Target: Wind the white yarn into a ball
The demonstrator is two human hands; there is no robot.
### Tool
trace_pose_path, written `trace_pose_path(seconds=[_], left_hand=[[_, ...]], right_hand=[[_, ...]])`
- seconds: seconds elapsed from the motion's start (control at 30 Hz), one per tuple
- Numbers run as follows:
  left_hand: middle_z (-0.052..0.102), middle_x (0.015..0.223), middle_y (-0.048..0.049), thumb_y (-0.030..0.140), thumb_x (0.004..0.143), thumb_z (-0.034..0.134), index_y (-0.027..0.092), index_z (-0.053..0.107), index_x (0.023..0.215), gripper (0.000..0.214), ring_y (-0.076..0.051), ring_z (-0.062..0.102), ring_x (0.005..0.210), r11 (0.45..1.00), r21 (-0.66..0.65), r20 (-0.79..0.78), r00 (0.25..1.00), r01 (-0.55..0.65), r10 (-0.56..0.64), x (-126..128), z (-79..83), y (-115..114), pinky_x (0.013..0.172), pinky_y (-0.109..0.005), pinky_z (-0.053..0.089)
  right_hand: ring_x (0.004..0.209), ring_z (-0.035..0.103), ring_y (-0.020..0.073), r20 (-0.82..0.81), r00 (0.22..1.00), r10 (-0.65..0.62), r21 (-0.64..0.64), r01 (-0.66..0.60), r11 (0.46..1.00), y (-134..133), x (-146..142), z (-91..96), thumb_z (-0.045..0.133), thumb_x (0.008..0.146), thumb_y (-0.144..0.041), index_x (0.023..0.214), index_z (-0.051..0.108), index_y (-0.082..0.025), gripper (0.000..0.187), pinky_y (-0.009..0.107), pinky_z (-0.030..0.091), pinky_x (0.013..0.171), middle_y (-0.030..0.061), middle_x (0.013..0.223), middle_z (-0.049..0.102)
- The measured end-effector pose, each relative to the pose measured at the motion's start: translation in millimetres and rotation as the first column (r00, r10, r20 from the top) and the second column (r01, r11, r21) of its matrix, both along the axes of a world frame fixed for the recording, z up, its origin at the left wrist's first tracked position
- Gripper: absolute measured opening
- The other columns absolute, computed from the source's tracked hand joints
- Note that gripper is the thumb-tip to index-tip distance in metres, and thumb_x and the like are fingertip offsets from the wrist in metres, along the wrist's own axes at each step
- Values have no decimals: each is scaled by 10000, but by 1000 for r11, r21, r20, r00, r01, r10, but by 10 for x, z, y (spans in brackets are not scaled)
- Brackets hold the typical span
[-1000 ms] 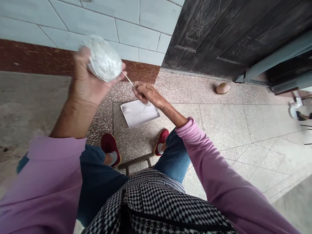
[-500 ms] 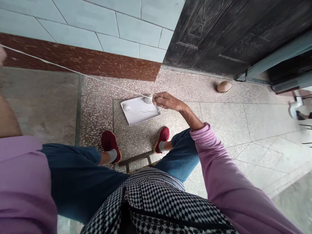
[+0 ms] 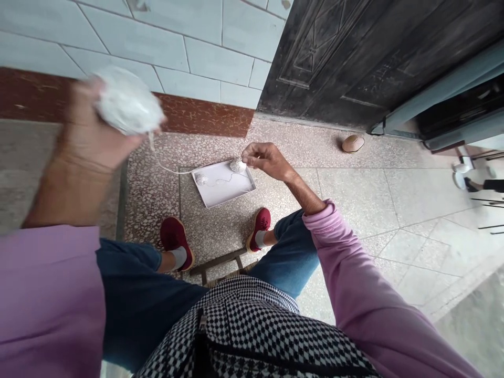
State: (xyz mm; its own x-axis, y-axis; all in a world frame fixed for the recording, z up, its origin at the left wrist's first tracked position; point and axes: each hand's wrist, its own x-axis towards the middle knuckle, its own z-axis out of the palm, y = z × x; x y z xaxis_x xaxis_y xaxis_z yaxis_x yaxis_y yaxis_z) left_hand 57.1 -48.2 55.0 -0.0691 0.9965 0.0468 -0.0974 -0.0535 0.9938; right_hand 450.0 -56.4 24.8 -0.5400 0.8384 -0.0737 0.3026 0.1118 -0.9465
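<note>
In the upper left, my left hand [image 3: 92, 121] grips a large ball of white yarn [image 3: 129, 102], both blurred by motion. From this ball a slack strand [image 3: 169, 170] hangs and curves toward a shallow white tray [image 3: 220, 197] on the floor. My right hand [image 3: 270, 160] is closed over the tray's far right corner, its thumb and forefinger pinched on white yarn. Right at those fingertips is a small yarn ball [image 3: 237, 166]; whether they press on it cannot be told. Another small white clump [image 3: 201, 179] lies in the tray's left part, with loose thread between.
A tiled wall [image 3: 153, 42] with a red-brown base band and a dark door [image 3: 334, 58] stand ahead. A tan rounded object [image 3: 353, 143] lies by the door. Red shoes [image 3: 177, 241] flank the tray on the speckled floor. Part of another person's foot shows far right.
My left hand has swung in from the left edge, bringing the large yarn ball into view. The strand, taut before, now hangs slack. My right hand stays near the tray.
</note>
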Motion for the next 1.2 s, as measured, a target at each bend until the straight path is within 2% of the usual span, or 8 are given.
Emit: trace_pose_path(seconds=[0.07,0.17,0.3,0.47,0.67,0.8,1.0,1.2], left_hand=[[819,1484,-201,949,414,1134,307,682,1303,1185,-622,679,1639,973,-132,94,980,189,-178,392,-45,-125,1370,-1001,585],[888,1265,-271,887,637,1058,229,795,1299,970,-608,791,1507,863,-230,65,891,451,-449,792,-170,-277,1237,-826,744],[906,1142,-276,771,805,1027,157,846,1288,802,-590,867,1383,807,-177,174,825,563,-538,829,-431,-284,1232,-782,768],[921,1281,-262,730,891,972,201,847,1331,700,-576,838,1476,910,-1,376,843,415,-384,665,-555,-204,1276,-765,755],[890,1329,-282,852,914,822,187,895,1367,808,-476,862,1002,928,0,379,859,372,-344,669,-566,-190,769,-597,746],[890,1276,-262,885,901,841,200,896,1380,838,-461,830,977,931,-2,392,857,364,-334,661,-546,-189,827,-637,749],[857,1239,-273,888,930,810,165,907,1350,842,-408,780,834,947,46,372,875,317,-310,659,-420,-242,643,-554,696],[803,1013,-205,813,894,853,141,927,1331,805,-401,783,821,942,35,346,880,335,-326,649,-458,-228,827,-674,800]], right_hand=[[981,698,199,41,999,10,90,-13,996,27,-119,-27,876,1129,-318,990,747,-194,226,344,541,895,70,1018,793],[979,675,200,60,998,-6,123,-1,992,51,-258,-63,808,1162,-411,999,761,-186,281,395,477,881,57,960,752],[848,619,190,-90,996,11,48,-7,999,62,-313,-27,1015,1099,-705,1165,739,-230,554,326,481,771,0,938,746],[795,662,201,-179,983,-35,-41,29,999,35,-322,133,1146,1069,-737,1032,727,-263,634,317,614,726,12,920,743],[766,622,175,-160,975,-154,-36,150,988,-27,-390,363,1156,1064,-720,980,729,-276,622,296,631,731,-14,862,705],[819,662,178,-180,970,-165,-70,155,985,-45,-413,419,1123,1100,-639,1013,702,-285,557,290,625,751,-15,896,693],[857,675,171,-239,953,-185,-14,187,982,1,-421,315,1085,1086,-417,1005,698,-280,418,277,608,746,-1,970,759],[801,737,162,-167,969,-179,-172,150,974,-48,-468,297,994,1240,-768,1031,693,-264,623,244,565,612,32,996,830]])
